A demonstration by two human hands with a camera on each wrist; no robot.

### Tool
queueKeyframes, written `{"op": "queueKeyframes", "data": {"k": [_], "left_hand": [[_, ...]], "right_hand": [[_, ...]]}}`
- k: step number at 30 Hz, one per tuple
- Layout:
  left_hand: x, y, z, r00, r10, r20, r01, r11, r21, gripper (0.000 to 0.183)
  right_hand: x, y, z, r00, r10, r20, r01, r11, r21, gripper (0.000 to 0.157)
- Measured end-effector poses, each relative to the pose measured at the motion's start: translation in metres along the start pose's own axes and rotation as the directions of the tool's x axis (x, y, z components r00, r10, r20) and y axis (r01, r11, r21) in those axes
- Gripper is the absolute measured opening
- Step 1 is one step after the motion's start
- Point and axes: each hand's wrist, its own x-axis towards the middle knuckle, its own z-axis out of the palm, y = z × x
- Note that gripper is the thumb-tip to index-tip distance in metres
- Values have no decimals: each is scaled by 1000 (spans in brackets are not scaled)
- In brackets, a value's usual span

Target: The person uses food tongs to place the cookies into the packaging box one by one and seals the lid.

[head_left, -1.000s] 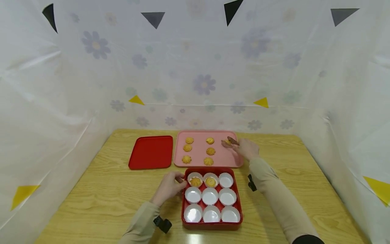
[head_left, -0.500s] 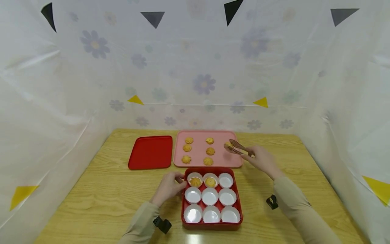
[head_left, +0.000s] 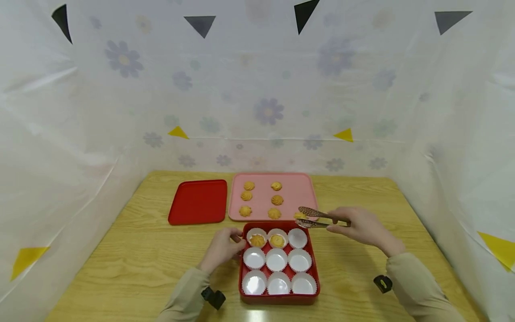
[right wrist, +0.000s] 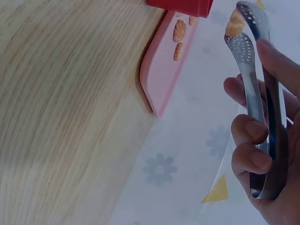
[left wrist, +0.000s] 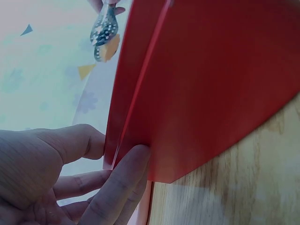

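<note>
My right hand (head_left: pixel 364 227) holds a pair of perforated metal tongs (right wrist: pixel 262 108). Their tips pinch a golden piped cookie (right wrist: pixel 235 24), held up between the pink tray and the back right corner of the red box (head_left: pixel 277 300). White paper cups stand in rows in that box. The two in its back left, one a paper cup (head_left: pixel 250 231), each have a cookie (head_left: pixel 276 241) inside; the back right cup (head_left: pixel 297 238) shows a bare bottom. At the box's left wall, my left hand (head_left: pixel 223 248) grips the rim, with thumb and fingers on it in the left wrist view.
Behind the box lies a pink tray (head_left: pixel 261 176) with two columns of piped cookies (head_left: pixel 276 200) on it. To its left is a flat red tray (head_left: pixel 198 203). Pale flower-printed sheeting (head_left: pixel 249 89) encloses the wooden table (head_left: pixel 132 268) at the back and sides.
The right hand has lifted the cookie off the pink tray's right side with the tongs and brought it toward the box and up. The left hand stays at the box's rim.
</note>
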Motion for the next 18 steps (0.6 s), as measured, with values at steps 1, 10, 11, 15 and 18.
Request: {"op": "queueKeyframes", "data": {"k": [1,10,11,15,18], "left_hand": [[0,0,0,1000,-1,0,1,1000,-2,32],[1,-2,0,1000,10,-3,-10,1000,-10,32],[1,-2,0,1000,13,-4,-13,1000,-7,32],[2,-3,0,1000,15,-3,-15,1000,5,31],[2,-3,1,1000,16,1,-16,1000,11,30]], "right_hand": [[0,-1,-1,1000,-10,16,10,1000,-5,24],[4,-5,-3,988,-67,140,69,998,-12,36],[4,-5,-3,987,-67,147,70,997,-18,36],[7,-8,-4,983,-70,171,77,996,-36,33],[8,-10,-5,981,-72,180,83,995,-57,31]]}}
